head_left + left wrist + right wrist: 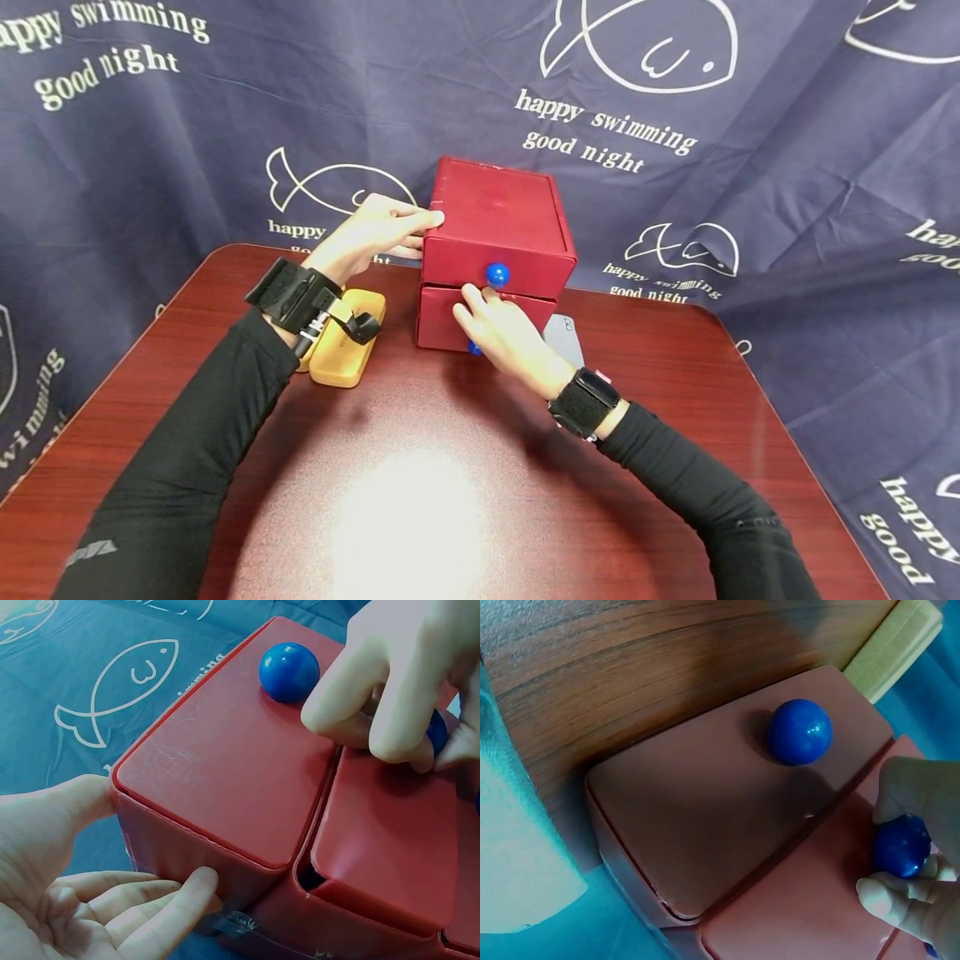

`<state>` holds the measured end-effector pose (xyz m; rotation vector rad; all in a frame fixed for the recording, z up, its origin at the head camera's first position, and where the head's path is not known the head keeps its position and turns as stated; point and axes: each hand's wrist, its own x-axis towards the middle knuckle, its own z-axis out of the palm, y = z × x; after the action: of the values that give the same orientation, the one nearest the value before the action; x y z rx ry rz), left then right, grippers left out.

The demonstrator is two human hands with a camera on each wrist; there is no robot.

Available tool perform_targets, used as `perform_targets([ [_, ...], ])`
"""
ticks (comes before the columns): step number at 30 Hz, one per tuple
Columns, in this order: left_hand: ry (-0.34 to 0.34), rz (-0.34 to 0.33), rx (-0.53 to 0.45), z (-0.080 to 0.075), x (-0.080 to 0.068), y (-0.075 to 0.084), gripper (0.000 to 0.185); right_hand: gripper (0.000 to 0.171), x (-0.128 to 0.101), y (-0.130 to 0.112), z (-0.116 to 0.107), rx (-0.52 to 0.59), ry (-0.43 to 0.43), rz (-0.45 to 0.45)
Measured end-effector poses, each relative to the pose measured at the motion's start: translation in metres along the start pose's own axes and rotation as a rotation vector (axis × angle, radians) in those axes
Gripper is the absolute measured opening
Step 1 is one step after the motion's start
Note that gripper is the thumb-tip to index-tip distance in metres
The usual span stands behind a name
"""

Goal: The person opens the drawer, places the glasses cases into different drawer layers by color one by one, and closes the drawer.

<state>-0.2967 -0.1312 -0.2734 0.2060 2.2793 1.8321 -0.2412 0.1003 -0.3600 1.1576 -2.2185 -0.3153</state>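
Drawers (495,250) sat at frame centre on the table (450,500); your right hand (510,337) pinched the lower knob (901,845), while your left hand (375,233), fingers straight, pressed the box's left side.

red drawer box (495,221), blue knobs (497,274), yellow case (348,337)

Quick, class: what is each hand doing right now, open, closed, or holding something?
Left hand: open, fingers pressed against the side of the red drawer box.
Right hand: fingers pinching the lower drawer's blue knob.
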Motion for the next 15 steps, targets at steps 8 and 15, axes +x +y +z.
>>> perform_targets([
  [8,0.004,-0.006,-0.016,0.001,-0.001,0.001,0.052,0.037,-0.006,-0.007,-0.007,-0.002,0.012,-0.001],
  [15,0.002,-0.006,-0.011,0.001,0.0,0.001,0.053,0.026,-0.015,-0.017,-0.02,0.015,0.001,-0.026],
])
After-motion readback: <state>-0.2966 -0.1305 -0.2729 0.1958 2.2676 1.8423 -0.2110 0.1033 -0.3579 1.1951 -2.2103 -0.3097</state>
